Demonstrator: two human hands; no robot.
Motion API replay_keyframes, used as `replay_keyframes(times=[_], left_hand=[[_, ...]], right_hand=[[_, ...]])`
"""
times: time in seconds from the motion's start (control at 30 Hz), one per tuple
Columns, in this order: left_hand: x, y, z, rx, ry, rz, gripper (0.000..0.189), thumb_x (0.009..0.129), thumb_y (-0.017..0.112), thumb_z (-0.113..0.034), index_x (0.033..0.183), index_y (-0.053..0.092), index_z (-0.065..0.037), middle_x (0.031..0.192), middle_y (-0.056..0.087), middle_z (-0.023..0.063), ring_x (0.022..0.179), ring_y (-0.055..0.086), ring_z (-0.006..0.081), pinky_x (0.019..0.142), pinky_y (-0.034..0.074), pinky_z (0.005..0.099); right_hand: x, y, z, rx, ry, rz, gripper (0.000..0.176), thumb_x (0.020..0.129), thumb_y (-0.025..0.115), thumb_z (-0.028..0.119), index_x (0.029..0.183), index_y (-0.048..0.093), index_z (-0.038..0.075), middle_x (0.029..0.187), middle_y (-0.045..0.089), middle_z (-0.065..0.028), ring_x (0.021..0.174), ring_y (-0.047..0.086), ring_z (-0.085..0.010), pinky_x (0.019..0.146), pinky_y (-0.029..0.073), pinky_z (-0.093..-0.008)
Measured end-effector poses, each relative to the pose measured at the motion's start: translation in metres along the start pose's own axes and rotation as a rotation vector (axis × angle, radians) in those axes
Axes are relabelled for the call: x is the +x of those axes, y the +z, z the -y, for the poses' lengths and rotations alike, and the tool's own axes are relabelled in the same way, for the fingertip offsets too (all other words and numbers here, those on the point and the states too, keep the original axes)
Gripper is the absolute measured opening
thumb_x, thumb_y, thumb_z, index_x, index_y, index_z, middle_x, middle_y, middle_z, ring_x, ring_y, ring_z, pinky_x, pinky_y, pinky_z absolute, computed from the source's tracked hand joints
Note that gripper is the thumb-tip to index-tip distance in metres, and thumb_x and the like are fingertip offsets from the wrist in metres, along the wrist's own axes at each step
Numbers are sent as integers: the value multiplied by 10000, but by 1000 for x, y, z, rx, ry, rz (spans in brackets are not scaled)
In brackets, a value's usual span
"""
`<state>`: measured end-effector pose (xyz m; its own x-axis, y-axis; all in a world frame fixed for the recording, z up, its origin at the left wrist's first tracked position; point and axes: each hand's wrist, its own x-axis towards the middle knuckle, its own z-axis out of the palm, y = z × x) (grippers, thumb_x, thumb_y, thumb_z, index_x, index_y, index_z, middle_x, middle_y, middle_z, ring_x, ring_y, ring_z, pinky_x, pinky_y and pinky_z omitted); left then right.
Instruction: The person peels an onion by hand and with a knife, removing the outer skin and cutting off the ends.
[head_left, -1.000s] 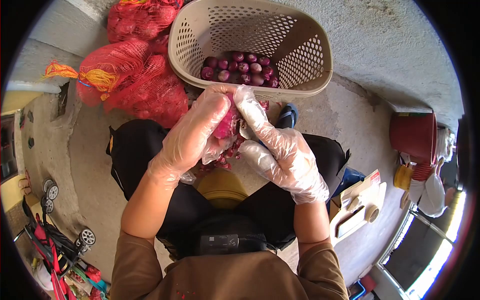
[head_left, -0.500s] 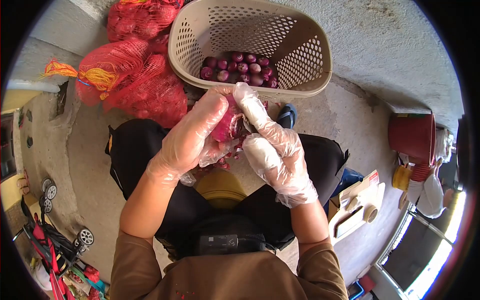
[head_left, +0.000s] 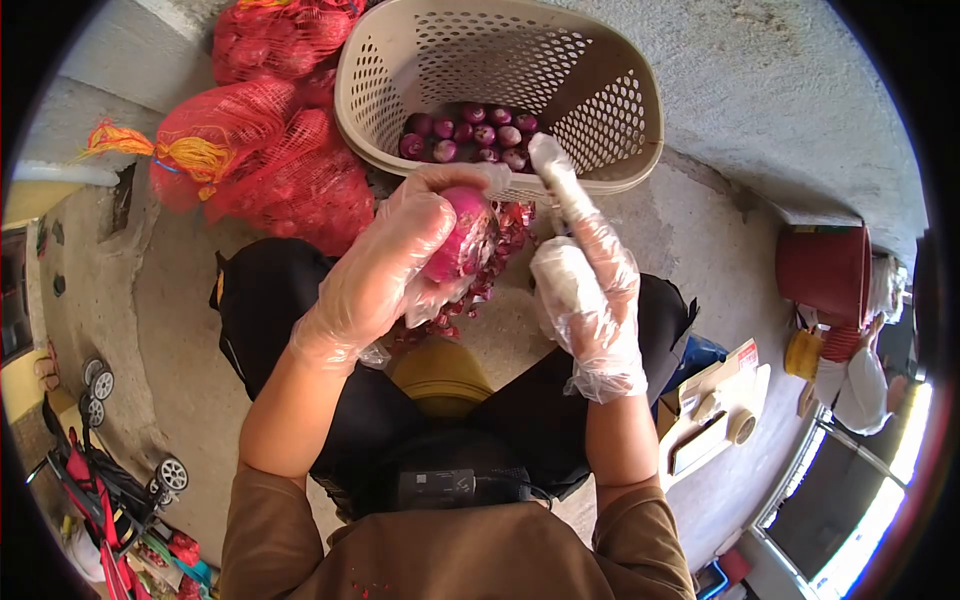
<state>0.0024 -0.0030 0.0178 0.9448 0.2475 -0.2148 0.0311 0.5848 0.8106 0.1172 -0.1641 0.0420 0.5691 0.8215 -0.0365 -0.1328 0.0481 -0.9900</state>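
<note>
My left hand (head_left: 375,270), in a clear plastic glove, is closed around a red onion (head_left: 462,235). Loose, torn skin shows on the onion's right side. To its right, apart from the onion, my right hand (head_left: 590,290) is gloved too. Its index finger points up toward the basket rim and the thumb is spread away from it; I make out nothing held there. Beyond both hands stands a beige perforated basket (head_left: 640,160) with several red onions (head_left: 485,135) at its bottom. Scraps of red onion skin (head_left: 480,290) lie on the floor below the hands.
Red mesh sacks of onions (head_left: 290,170) lean left of the basket. Between my knees is a yellowish round object (head_left: 440,375). Cardboard (head_left: 715,410) and a dark red bin (head_left: 825,275) stand to the right. A stroller (head_left: 100,480) is at lower left.
My right hand has moved away from the onion to the right, and its fingers have spread. More of the onion now shows in my left hand, which has hardly moved.
</note>
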Motion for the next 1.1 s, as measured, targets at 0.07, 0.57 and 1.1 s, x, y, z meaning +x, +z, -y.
replay_keyframes(times=[0.07,0.57,1.1], left_hand=[[1,-2,3,73,34,-49,562,953,541,-419,1345,393,-46,1182,550,99,930,552,123,708,504,268],[3,1,12,425,438,15,548,884,585,-124,1359,326,-31,1261,468,139,1117,448,171,1016,366,361],[5,-3,14,685,662,82,610,841,640,-61,1360,333,32,1351,463,220,1176,505,250,1052,371,388]], right_hand=[[-3,1,1,171,90,1,609,919,482,90,1506,332,27,785,554,39,622,433,-14,605,387,-163],[-13,11,-31,637,231,147,891,954,560,426,1566,19,73,668,480,-18,525,427,-64,508,335,-183],[-11,15,-25,617,206,84,789,972,564,325,1551,114,33,1080,503,-84,803,526,-89,715,422,-188]])
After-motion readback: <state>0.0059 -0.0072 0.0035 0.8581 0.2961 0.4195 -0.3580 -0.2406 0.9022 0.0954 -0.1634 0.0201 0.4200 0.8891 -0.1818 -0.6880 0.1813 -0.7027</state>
